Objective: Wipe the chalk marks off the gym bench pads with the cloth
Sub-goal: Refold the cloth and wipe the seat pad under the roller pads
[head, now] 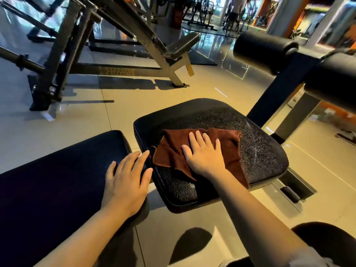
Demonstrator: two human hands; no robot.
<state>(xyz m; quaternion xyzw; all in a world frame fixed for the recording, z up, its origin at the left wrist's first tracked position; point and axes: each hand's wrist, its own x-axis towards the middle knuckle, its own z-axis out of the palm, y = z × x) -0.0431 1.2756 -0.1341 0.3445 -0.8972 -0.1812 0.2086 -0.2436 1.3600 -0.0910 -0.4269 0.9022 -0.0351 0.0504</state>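
Brown cloth [200, 149] lies rumpled on seat pad [260, 151]; right hand [205, 157] pressed flat on it. Left hand [126, 182] spread on back pad [57, 180] beside.

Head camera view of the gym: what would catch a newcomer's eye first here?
First, the brown cloth spread on the black seat pad at the centre, with the right hand pressing flat on it. Beside it, the left hand rests on the long back pad. Two black roller pads stand at upper right.
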